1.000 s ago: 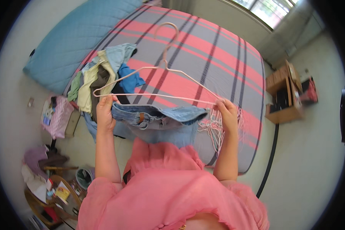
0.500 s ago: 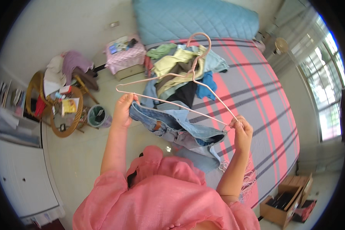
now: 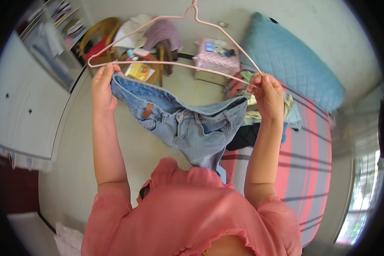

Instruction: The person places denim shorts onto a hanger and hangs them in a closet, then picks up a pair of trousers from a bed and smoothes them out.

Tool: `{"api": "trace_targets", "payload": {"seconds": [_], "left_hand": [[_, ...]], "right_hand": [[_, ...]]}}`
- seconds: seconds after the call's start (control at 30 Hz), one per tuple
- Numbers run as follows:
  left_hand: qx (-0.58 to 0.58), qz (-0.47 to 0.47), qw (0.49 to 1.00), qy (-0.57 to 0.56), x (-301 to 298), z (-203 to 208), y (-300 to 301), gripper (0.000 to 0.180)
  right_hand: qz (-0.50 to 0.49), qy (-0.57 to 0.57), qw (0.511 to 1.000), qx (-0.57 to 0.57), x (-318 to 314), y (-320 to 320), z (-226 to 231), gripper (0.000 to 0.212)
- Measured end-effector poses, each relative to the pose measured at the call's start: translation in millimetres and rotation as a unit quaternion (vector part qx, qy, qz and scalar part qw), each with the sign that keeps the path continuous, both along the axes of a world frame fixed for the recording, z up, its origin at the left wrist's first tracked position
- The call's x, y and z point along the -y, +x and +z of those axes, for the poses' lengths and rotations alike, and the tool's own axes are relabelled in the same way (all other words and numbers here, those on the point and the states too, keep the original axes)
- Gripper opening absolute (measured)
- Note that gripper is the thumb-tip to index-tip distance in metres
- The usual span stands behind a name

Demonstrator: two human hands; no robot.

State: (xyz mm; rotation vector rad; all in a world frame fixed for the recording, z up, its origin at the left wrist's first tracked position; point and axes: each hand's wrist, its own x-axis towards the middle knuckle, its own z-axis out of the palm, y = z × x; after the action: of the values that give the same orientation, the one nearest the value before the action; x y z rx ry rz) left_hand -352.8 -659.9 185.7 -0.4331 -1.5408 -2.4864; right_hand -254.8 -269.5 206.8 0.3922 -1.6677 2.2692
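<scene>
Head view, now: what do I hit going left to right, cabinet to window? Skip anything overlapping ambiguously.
White cabinet → left hand → blue jeans → right hand → bright window.
</scene>
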Motion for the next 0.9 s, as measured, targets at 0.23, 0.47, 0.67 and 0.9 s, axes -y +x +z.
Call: {"api": "trace_targets", "payload": {"seconds": [0.23, 0.47, 0.67, 0.9], "left_hand": [[0.052, 0.156, 0.983, -0.086, 98, 19, 14, 0.022], [0.054, 0.264, 0.950, -0.158, 163, 19, 22, 0.024], [0.048, 0.310, 0.937, -0.156, 192, 41, 34, 0.026], [0.031, 0.349, 0.924, -0.150, 206, 45, 46, 0.026]], "right_hand": [[0.125, 0.014, 0.991, 0.038, 93, -106, 13, 0.024], [0.217, 0.049, 0.974, 0.048, 154, -167, -6, 0.024], [0.272, 0.070, 0.959, 0.041, 198, -181, 9, 0.024], [0.315, 0.070, 0.947, 0.000, 223, -210, 19, 0.023]]}}
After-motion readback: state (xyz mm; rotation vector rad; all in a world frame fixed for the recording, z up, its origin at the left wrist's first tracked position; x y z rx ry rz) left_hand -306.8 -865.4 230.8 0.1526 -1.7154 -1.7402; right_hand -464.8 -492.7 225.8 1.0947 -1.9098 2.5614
